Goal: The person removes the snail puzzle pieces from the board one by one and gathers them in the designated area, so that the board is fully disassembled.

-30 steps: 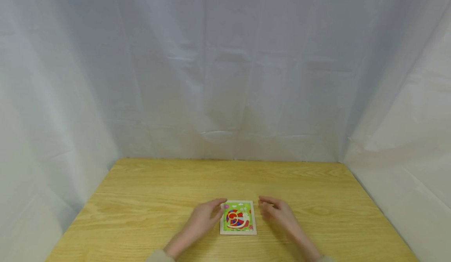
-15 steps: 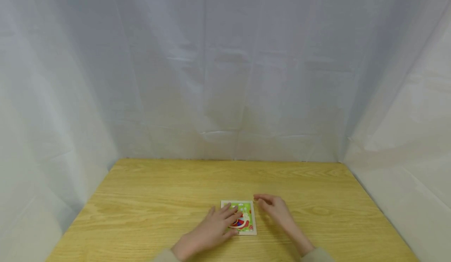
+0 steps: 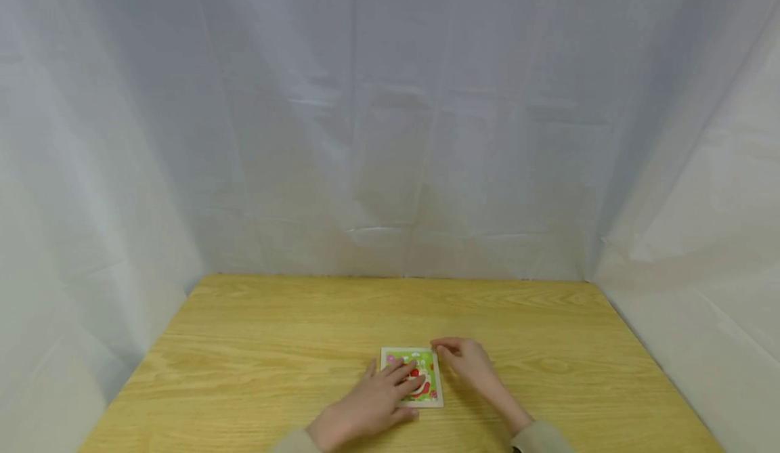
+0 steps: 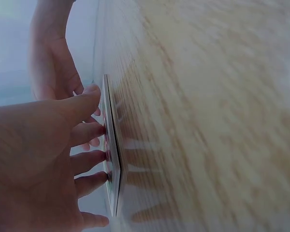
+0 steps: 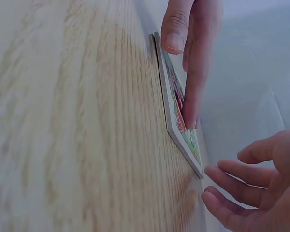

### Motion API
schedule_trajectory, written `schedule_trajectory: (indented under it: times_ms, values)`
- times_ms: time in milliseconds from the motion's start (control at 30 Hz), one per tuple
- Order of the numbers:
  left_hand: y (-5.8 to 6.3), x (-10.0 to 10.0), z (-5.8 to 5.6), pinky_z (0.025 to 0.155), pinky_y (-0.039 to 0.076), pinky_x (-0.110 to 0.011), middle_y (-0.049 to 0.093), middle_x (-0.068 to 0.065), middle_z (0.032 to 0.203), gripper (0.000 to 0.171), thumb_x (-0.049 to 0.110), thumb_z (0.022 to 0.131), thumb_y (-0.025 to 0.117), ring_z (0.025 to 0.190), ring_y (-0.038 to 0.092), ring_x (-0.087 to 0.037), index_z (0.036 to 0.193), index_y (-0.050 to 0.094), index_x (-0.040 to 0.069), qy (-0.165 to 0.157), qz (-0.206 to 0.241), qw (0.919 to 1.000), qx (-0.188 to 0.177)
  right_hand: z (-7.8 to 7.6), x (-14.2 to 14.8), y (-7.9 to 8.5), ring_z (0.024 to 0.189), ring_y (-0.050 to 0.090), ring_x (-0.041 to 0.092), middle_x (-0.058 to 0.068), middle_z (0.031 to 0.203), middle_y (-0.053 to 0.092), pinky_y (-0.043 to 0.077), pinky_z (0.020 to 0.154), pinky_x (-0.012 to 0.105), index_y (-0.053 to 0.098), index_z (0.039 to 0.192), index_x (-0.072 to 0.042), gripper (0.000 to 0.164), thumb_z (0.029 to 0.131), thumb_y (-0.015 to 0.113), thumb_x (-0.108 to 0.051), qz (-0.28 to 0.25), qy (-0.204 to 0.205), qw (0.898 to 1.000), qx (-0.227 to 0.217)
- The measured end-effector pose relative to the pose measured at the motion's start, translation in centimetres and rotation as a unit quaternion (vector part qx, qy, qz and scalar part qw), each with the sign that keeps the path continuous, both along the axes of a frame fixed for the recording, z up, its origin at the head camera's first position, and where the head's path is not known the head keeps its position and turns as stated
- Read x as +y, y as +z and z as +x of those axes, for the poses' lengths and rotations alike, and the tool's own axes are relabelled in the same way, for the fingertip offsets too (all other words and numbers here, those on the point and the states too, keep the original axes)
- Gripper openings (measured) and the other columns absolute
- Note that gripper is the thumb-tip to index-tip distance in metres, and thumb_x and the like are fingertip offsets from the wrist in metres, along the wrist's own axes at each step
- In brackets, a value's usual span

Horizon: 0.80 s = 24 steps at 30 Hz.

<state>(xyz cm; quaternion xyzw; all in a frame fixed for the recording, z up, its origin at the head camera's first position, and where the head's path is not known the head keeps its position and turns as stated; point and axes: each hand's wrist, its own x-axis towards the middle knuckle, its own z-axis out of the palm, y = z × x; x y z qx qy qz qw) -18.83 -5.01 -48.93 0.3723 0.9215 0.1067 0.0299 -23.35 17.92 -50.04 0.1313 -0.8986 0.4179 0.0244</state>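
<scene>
A small square picture puzzle [image 3: 435, 375] with a pale wooden frame and a green, red and white snail picture lies flat on the table. Across its left part my left hand [image 3: 374, 399] is spread, hiding much of the picture. In the left wrist view, fingertips of that left hand [image 4: 38, 159] touch the puzzle's face, and the puzzle's edge [image 4: 114, 159] shows two thin layers. My right hand [image 3: 472, 365] is at the far right corner of the frame. In the right wrist view the right hand's loosely bent fingers [image 5: 241, 181] hold nothing and sit beside that corner.
The light wood-grain table [image 3: 274, 331] extends around the puzzle on all sides. Pale sheeting [image 3: 390, 135] hangs behind the table and along its left and right sides.
My left hand has moved from the puzzle's left edge onto its face and slightly further over it. The right hand has shifted left, to the far right corner. The puzzle has barely moved.
</scene>
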Motion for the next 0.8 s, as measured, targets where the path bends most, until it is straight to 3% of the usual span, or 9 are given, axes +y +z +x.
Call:
schedule_trajectory:
  times_ms: [800]
  values:
    - [-0.1,0.49,-0.05,0.11,0.033,-0.07,0.043,-0.004,0.159,0.059,0.053,0.098,0.057,0.147,0.039,-0.028,0.15,0.051,0.025,0.009,-0.015,0.9998,-0.001,-0.17,-0.6,0.55,0.1,0.071,0.031,0.013,0.108,0.076,0.057,0.086,0.048,0.076,0.112,-0.003,0.021,0.096,0.064,-0.01,0.02,-0.018,1.0,-0.005]
